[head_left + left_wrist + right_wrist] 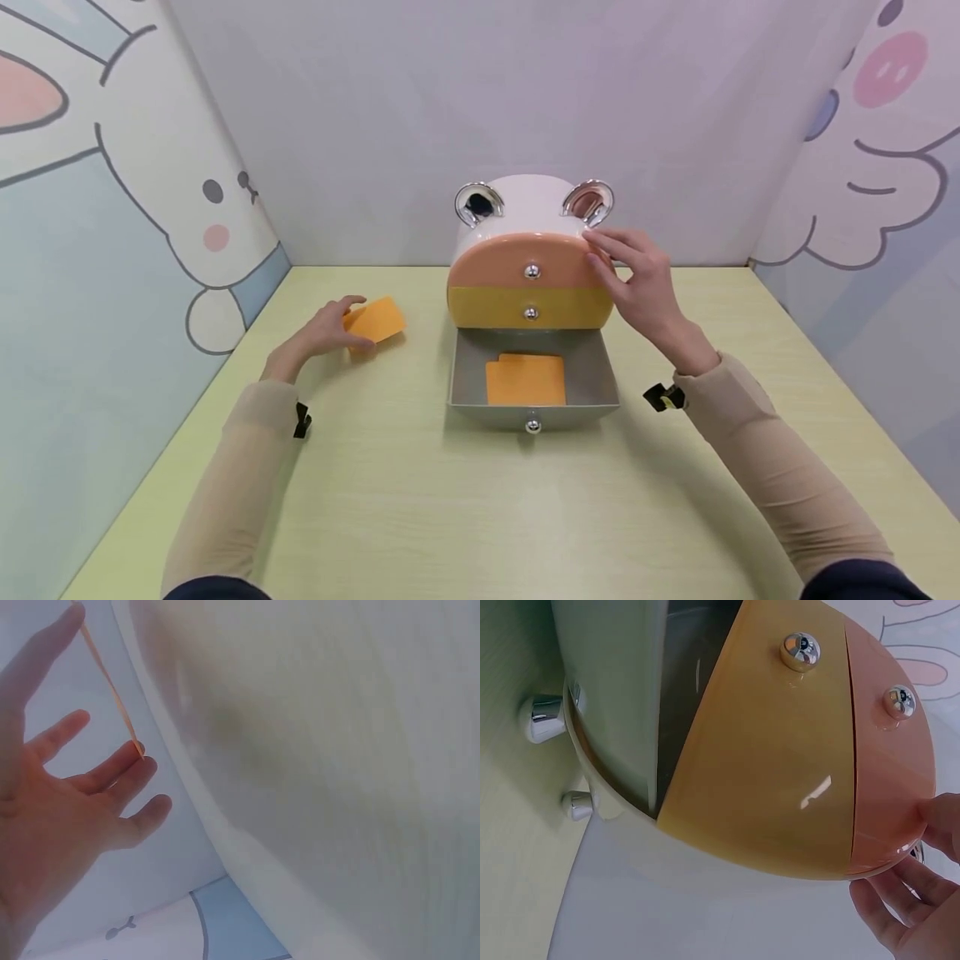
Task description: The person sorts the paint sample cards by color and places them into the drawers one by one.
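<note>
My left hand (324, 329) holds an orange sheet of paper (380, 320) above the left of the table. In the left wrist view the orange sheet (111, 686) shows edge-on, spanning thumb and fingertips. My right hand (643, 283) grips the upper right edge of an animal-shaped drawer box (528, 196), by its right silver ear (589, 202). The right wrist view has the thumb on the orange top drawer (896, 772) and the fingers round the rim. Below, the grey bottom drawer (467, 367) stands pulled out, with orange paper (527, 381) lying in it.
Between the top and bottom drawers, the yellow middle drawer (487, 308) is closed. Round silver knobs (533, 426) project from the drawer fronts. The box stands near the back of a pale wooden table (480, 517). Cartoon-printed panels (202, 167) rise at the sides.
</note>
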The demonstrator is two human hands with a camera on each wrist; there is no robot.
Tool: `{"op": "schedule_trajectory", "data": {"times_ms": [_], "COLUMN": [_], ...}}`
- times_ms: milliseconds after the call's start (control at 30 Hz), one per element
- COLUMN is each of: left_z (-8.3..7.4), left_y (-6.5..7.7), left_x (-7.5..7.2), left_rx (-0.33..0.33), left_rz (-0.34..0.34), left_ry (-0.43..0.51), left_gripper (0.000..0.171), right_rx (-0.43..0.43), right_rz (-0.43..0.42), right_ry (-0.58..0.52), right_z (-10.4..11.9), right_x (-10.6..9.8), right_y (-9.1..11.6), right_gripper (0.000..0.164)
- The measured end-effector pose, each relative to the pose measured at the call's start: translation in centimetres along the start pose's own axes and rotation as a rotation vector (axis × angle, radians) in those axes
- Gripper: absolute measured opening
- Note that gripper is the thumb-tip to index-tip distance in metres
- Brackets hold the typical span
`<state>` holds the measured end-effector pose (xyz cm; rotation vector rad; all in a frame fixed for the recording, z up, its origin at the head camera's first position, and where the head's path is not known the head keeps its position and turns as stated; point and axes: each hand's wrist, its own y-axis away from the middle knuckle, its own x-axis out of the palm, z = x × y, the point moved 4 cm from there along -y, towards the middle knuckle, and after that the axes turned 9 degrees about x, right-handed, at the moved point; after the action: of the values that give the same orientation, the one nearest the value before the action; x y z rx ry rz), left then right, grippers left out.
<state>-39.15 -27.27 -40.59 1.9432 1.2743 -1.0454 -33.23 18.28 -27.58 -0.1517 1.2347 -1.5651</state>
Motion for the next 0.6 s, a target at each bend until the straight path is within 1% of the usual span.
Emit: {"op": "schedule_trajectory", "data": {"times_ms": [233,433,600], "left_z": [-2.5,-5.0,-6.5], "left_y": [1.3,2.5,3.5], "left_x": [-0.7,-1.0,-1.0], "left_rx": [0.1,0.158,0.189], "left_rz": [-0.017,-0.03,-0.022], "left_ry": [0.013,0.028,0.035], "left_gripper": [0.088,0.085,0.084], "right_rx": [0.031,0.04,0.036], "right_rz": [0.007,0.004,0.004], "right_ry": [0.017,0.015,0.016], "right_z": [0.0,0.0,-0.1], "right_x": [0.0,-0.1,0.1], "right_y": [0.1,0.0,0.1], "right_gripper": [0.036,0.035,0.035]}}
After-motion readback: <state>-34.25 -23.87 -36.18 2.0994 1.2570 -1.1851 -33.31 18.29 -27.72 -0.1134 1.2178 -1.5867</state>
